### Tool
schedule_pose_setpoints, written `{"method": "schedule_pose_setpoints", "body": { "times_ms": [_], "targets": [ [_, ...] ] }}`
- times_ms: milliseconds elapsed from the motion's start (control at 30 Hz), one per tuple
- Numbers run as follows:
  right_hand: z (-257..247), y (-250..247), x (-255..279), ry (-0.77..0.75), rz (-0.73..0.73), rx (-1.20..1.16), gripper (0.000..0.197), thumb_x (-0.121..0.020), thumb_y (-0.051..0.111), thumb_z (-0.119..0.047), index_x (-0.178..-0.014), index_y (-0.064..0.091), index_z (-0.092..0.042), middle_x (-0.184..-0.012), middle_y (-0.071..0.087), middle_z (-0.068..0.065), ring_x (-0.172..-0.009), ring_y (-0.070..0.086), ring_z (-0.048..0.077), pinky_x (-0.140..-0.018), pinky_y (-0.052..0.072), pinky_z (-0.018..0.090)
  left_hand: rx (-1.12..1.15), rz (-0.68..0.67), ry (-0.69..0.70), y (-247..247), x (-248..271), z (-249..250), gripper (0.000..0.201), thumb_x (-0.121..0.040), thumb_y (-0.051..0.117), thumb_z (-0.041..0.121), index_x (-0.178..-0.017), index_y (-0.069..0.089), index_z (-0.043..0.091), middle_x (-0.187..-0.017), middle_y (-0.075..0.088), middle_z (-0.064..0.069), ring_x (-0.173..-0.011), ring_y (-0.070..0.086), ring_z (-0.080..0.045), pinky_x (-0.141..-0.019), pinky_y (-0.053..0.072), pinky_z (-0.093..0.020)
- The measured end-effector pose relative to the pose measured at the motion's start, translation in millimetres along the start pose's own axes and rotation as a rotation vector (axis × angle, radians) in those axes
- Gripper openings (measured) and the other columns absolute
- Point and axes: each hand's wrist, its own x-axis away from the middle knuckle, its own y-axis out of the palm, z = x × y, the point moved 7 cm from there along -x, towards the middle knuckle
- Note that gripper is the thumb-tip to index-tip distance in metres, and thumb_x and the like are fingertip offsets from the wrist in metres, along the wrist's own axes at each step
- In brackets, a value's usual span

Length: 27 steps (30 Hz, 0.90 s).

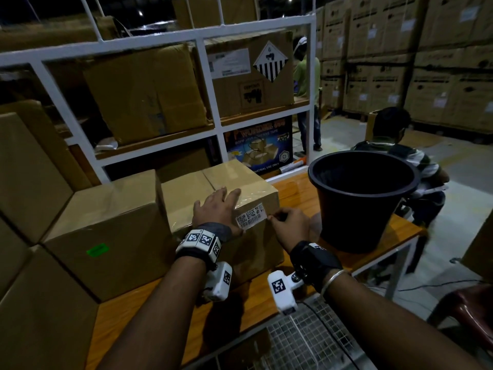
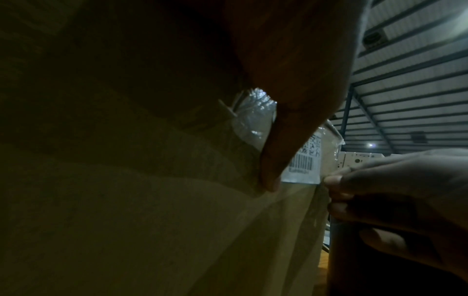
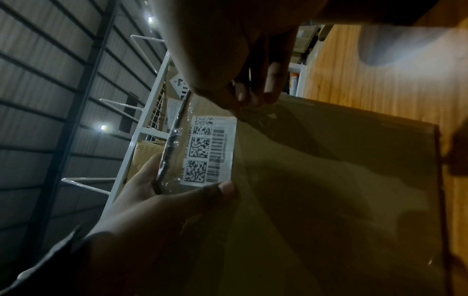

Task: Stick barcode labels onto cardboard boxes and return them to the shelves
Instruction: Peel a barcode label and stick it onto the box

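A taped cardboard box (image 1: 186, 190) stands on the wooden table (image 1: 296, 193). A white barcode label (image 1: 250, 217) lies along the top of its near face, also clear in the right wrist view as the label (image 3: 210, 150). My left hand (image 1: 217, 206) lies flat on the box top with straight fingers, its thumb (image 2: 269, 172) pressing the face beside the label's left end. My right hand (image 1: 284, 219) has curled fingers whose fingertips (image 3: 253, 96) pinch at the label's right end.
A bigger box (image 1: 112, 231) with a green sticker touches the left side. A black bucket (image 1: 360, 225) stands close on the right. White shelving (image 1: 213, 108) with boxes rises behind. One person sits and another stands at right. Wire mesh (image 1: 306, 337) lies near me.
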Motion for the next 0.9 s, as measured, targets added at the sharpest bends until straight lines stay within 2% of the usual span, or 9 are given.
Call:
{"method": "schedule_pose_setpoints", "body": {
  "times_ms": [100,300,433,567,733,900],
  "targets": [
    [2.3,4.5,0.2,0.03,-0.045,-0.007,0.013,-0.086,0.076,-0.023,-0.095,0.078,-0.015,-0.094,0.076,0.003,-0.092,0.069,0.021,-0.083,0.058,0.037,0.006,0.0,-0.008,-0.5,0.3,0.2,0.11,-0.064,0.077,0.064,-0.151,0.014,0.039,-0.159,0.022,-0.003,-0.142,0.03,-0.028,-0.113,0.026,-0.058],
    [2.8,6.5,0.9,0.062,-0.05,0.002,0.014,-0.086,0.076,-0.023,-0.097,0.079,-0.014,-0.098,0.077,0.005,-0.095,0.069,0.022,-0.084,0.057,0.036,0.004,0.018,-0.008,-0.3,0.3,0.6,0.11,-0.063,0.077,0.064,-0.15,0.015,0.04,-0.159,0.023,-0.002,-0.141,0.031,-0.028,-0.112,0.026,-0.057],
    [3.4,5.9,1.1,0.086,-0.034,-0.018,0.008,-0.086,0.075,-0.02,-0.091,0.078,-0.015,-0.095,0.076,0.005,-0.093,0.068,0.023,-0.082,0.055,0.034,0.006,0.016,0.0,0.6,0.9,0.2,0.11,-0.062,0.077,0.064,-0.15,0.014,0.04,-0.159,0.023,-0.002,-0.142,0.03,-0.028,-0.112,0.026,-0.058],
    [2.9,10.2,1.3,0.114,-0.052,-0.052,0.004,-0.087,0.071,-0.02,-0.085,0.074,-0.019,-0.091,0.074,0.004,-0.091,0.069,0.024,-0.082,0.059,0.041,0.006,0.012,0.001,1.1,1.3,-0.1,0.111,-0.062,0.078,0.064,-0.15,0.014,0.04,-0.159,0.022,-0.002,-0.142,0.03,-0.028,-0.112,0.026,-0.058],
    [-1.0,10.4,3.9,0.097,-0.079,-0.103,0.017,-0.085,0.07,-0.019,-0.068,0.066,-0.022,-0.079,0.072,0.001,-0.081,0.07,0.024,-0.076,0.061,0.049,0.012,0.01,-0.001,0.6,1.4,0.3,0.112,-0.061,0.079,0.063,-0.149,0.014,0.04,-0.159,0.022,-0.002,-0.142,0.029,-0.028,-0.113,0.025,-0.058],
    [-3.0,10.6,3.5,0.058,-0.09,-0.174,0.012,-0.081,0.077,-0.027,-0.075,0.069,-0.021,-0.081,0.073,-0.001,-0.082,0.07,0.02,-0.076,0.06,0.05,0.01,0.006,-0.005,-0.3,1.1,0.3,0.112,-0.061,0.078,0.064,-0.149,0.014,0.04,-0.159,0.022,-0.002,-0.142,0.03,-0.028,-0.113,0.026,-0.058]
  ]
}}
